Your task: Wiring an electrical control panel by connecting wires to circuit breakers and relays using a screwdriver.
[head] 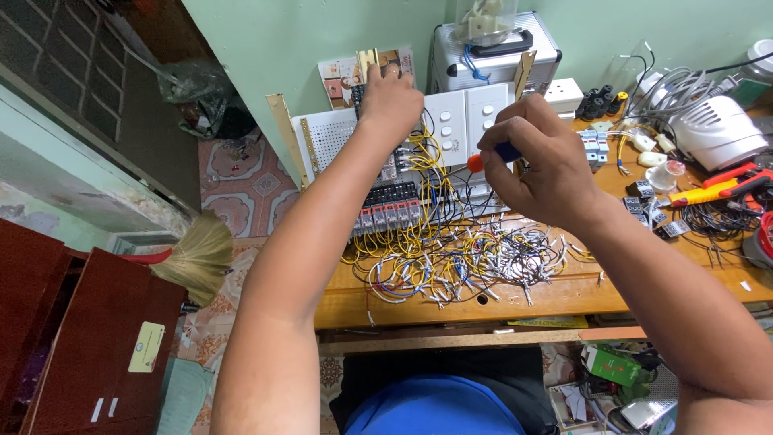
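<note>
Screwdriver (493,155), orange-tipped, is gripped in the closed right hand (535,165) before the wiring panel (386,173). Left hand (392,101) clasps the panel's top. Loose wires (459,262) cover the wooden surface (564,294) below both hands; green wall (306,32) behind.

Both arms reaching forward and up, forearms bare. Left hand (390,101) stretching farthest, wrist straight, fingers curling over and gripping, back of hand facing camera. Right hand (538,165) hovering lower and nearer, wrist bending inward, fingers bunching in tight pinch, knuckles pointing left. Hands staying apart, not touching.
</note>
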